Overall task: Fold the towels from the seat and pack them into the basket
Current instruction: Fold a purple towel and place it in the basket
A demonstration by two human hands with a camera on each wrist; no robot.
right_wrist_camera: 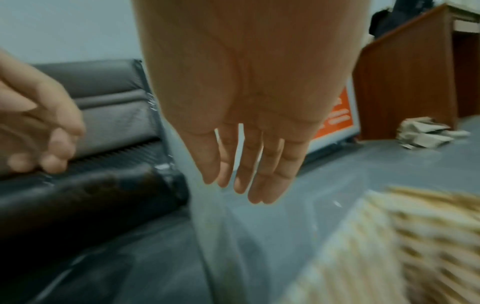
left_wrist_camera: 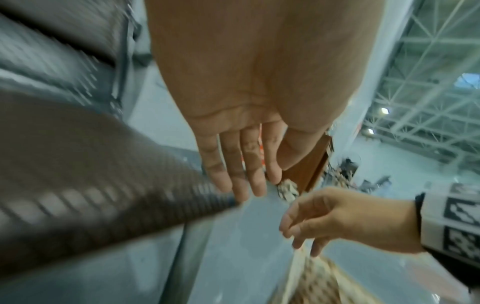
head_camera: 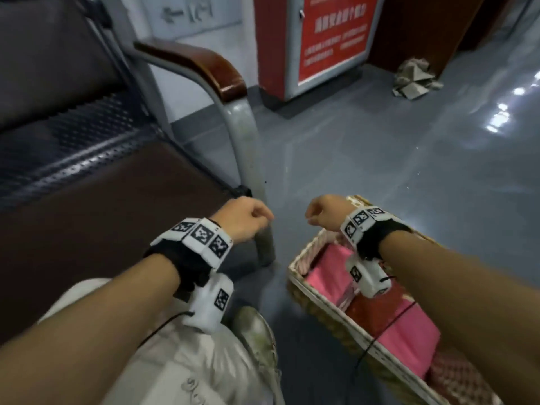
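Grey floor (head_camera: 365,159), brown seat (head_camera: 102,229) at left. Wicker basket (head_camera: 304,283) stood on the floor beside the seat, its long axis running from near right toward the seat leg. Inside lay folded pink towels (head_camera: 330,267), flat, with a red one between. Left hand (head_camera: 245,220) and right hand (head_camera: 325,213) hung above, fingers straight, relaxed, holding nothing.

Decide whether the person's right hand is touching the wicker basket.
Apart. The right wrist view shows the right hand with straight fingers hanging over grey floor, a clear gap to the wicker basket rim.
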